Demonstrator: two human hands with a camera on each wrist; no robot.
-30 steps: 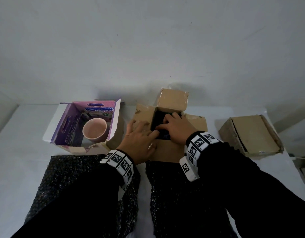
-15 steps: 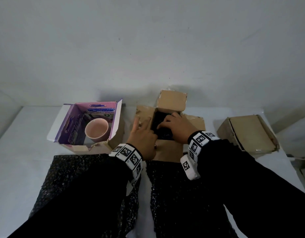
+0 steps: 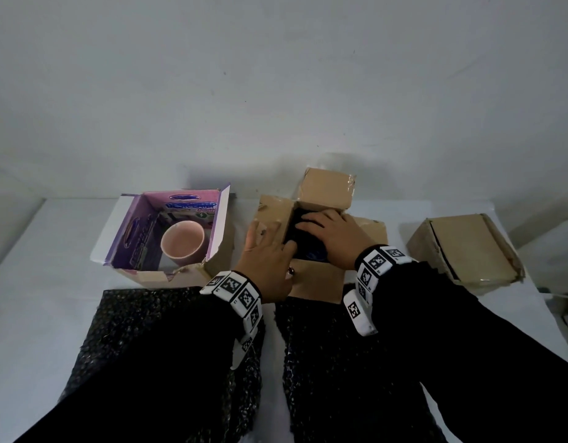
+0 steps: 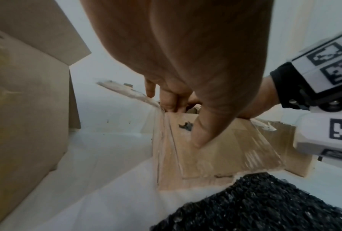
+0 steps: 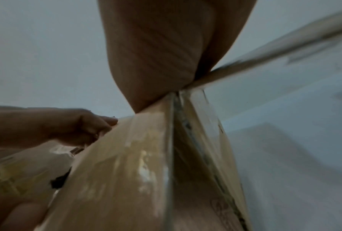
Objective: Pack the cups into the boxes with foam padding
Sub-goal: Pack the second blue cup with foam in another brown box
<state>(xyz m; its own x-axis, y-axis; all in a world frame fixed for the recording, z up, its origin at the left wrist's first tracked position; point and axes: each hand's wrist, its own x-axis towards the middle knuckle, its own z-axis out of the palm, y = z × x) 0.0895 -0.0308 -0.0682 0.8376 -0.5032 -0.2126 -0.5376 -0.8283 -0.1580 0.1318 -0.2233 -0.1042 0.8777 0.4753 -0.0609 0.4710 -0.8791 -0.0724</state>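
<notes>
An open brown cardboard box (image 3: 318, 279) stands mid-table with its flaps spread. Black foam padding (image 3: 295, 228) fills its opening. My right hand (image 3: 334, 235) lies over the opening, fingers pressing down on the foam. My left hand (image 3: 266, 254) rests on the box's left flap, fingers fairly straight, thumb against the taped front wall (image 4: 215, 148). A pink cup (image 3: 182, 243) stands upright inside an open purple box (image 3: 135, 231) to the left. What lies under the foam is hidden. In the right wrist view the box's corner (image 5: 116, 171) fills the frame.
A closed brown box (image 3: 465, 247) sits at the right of the white table (image 3: 36, 298). Two black foam sheets (image 3: 155, 324) (image 3: 314, 340) lie at the front edge under my sleeves. A grey wall stands close behind the boxes.
My left hand slid a little towards the box opening and drew its spread fingers closer together. The right hand stayed on the foam in the box.
</notes>
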